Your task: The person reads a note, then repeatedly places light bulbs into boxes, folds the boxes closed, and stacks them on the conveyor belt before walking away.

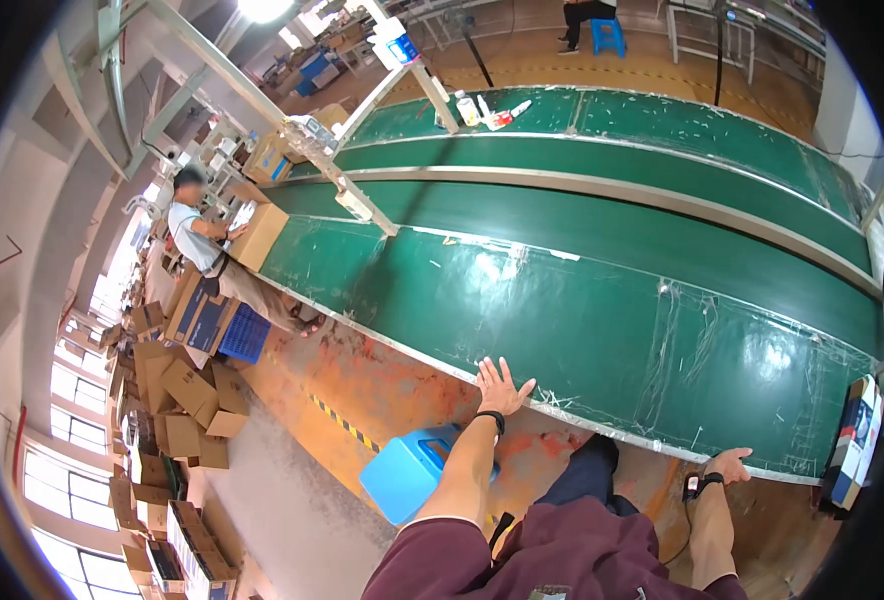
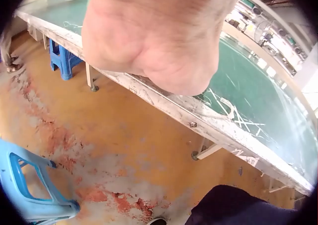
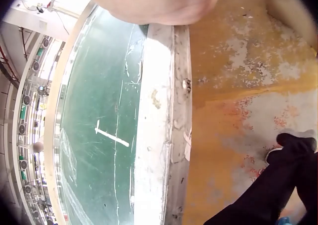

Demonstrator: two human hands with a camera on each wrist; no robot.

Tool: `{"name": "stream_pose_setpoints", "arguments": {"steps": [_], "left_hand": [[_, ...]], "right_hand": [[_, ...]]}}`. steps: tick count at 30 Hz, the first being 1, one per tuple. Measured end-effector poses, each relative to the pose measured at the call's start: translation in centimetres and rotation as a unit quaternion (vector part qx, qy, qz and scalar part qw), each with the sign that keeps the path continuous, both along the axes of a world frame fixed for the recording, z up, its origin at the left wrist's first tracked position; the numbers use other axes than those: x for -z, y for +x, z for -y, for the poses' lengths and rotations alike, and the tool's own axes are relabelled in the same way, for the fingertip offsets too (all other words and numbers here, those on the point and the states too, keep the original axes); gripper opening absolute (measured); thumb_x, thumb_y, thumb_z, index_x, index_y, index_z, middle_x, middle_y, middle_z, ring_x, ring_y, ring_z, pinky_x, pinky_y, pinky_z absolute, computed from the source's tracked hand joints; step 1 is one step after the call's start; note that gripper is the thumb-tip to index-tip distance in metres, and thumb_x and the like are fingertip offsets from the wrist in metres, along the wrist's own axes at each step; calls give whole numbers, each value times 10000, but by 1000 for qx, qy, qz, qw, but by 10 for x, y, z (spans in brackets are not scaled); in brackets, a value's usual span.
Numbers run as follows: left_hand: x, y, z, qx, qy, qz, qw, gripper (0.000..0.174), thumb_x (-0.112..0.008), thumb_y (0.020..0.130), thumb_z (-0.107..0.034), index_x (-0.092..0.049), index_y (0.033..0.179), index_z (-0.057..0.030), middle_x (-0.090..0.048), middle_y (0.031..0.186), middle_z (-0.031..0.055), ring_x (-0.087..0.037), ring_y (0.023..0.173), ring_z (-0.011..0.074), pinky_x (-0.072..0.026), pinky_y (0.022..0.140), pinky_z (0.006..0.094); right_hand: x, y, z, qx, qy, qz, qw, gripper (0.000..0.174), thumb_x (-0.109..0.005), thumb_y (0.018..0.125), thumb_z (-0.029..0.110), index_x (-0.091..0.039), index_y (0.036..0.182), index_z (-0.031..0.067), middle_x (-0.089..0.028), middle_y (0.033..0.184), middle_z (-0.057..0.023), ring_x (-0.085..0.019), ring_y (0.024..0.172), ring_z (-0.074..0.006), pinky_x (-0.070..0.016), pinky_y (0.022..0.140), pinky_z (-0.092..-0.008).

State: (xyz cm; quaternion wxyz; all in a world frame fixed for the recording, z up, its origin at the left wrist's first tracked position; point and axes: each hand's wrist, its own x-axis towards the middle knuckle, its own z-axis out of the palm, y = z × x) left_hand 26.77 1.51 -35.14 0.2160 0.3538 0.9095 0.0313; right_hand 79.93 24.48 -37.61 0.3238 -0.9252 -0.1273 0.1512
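Note:
My left hand [image 1: 502, 388] rests on the near edge of a long green-topped workbench [image 1: 582, 350], its fingers spread over the surface. In the left wrist view the heel of that hand [image 2: 154, 51] lies over the bench's pale metal edge [image 2: 164, 103]. Farther right along the same edge is my right hand [image 1: 729, 464], touching the rim with nothing seen in its grasp. The right wrist view has only the lower part of this hand [image 3: 159, 4] above the white edge strip [image 3: 155, 111]; its fingers are out of that frame.
A light blue plastic stool [image 1: 412, 475] stands on the floor by my left arm. Boxes [image 1: 852, 440] sit at the bench's right end. At the left, another person [image 1: 197, 230] stands beside a carton [image 1: 259, 238]. Bottles [image 1: 467, 108] stand on the far bench; cardboard boxes [image 1: 192, 390] are piled left.

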Motion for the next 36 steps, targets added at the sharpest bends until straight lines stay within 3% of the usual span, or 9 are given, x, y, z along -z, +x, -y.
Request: {"name": "stream_pose_setpoints", "arguments": {"steps": [13, 16, 22, 36], "left_hand": [[1, 1, 3, 1, 17, -19, 1000, 1157, -393, 956, -817, -31, 1654, 32, 43, 1668, 413, 82, 1564, 552, -5, 1248, 650], [-1, 1, 2, -1, 19, -2, 1000, 1180, -387, 953, -824, 29, 1651, 32, 98, 1663, 412, 149, 1559, 538, 41, 1247, 641], [0, 1, 3, 2, 18, -12, 1000, 1170, -394, 959, -814, 14, 1649, 38, 80, 1661, 418, 127, 1561, 544, 22, 1247, 644], [11, 1, 5, 9, 38, -46, 998, 1153, -396, 963, -807, -25, 1649, 41, 46, 1663, 419, 79, 1561, 560, -10, 1244, 657]], "right_hand": [[4, -1, -2, 10, 5, -5, 1000, 921, -488, 976, 676, -327, 1437, -105, -597, 1298, -370, -624, 1187, -520, -504, 1023, -571], [10, 3, -3, 7, -8, 3, 1000, 935, -487, 978, 685, -325, 1443, -109, -602, 1286, -379, -634, 1168, -517, -516, 998, -572], [18, 5, -4, 8, 12, 37, 999, 959, -497, 975, 685, -317, 1452, -127, -608, 1273, -383, -631, 1165, -525, -510, 1002, -575], [6, 3, 0, -9, -4, -4, 1000, 967, -492, 978, 677, -294, 1471, -131, -583, 1309, -405, -616, 1193, -534, -507, 1022, -571]]}}
